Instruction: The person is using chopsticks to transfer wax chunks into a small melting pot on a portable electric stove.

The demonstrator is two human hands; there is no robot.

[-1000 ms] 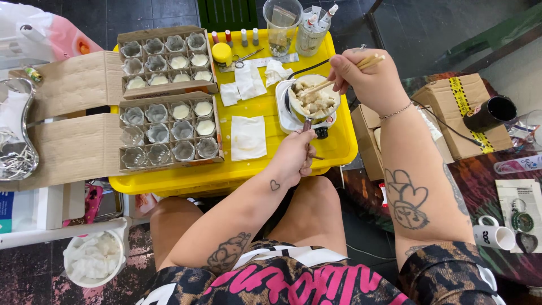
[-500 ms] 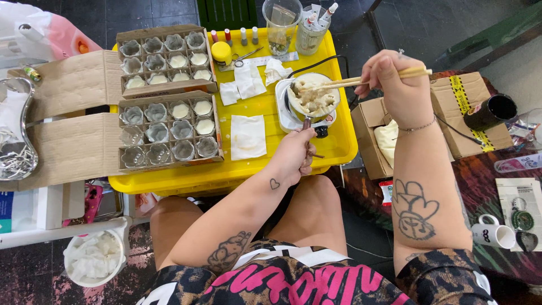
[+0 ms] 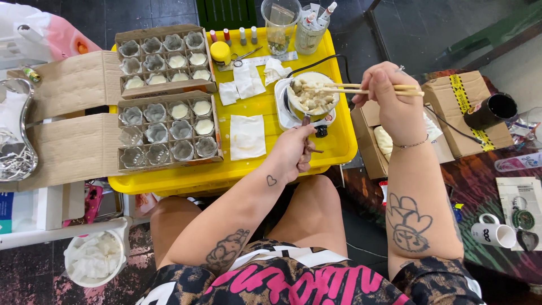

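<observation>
Chopsticks (image 3: 361,88) pinched in right hand (image 3: 392,99); left hand (image 3: 293,152) gripping pot handle (image 3: 307,133).

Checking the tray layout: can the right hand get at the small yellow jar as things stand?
Probably not right away: the right hand grips chopsticks whose tips sit in the pot, which stands between it and the yellow jar. It would have to cross above the pot.

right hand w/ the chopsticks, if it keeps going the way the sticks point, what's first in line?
The right hand holds chopsticks pointing left, tips already over the small pot of pale lumps. Going straight on, they would likely meet those lumps or the pot's far rim first; their height above the pot is unclear from this view.
</observation>
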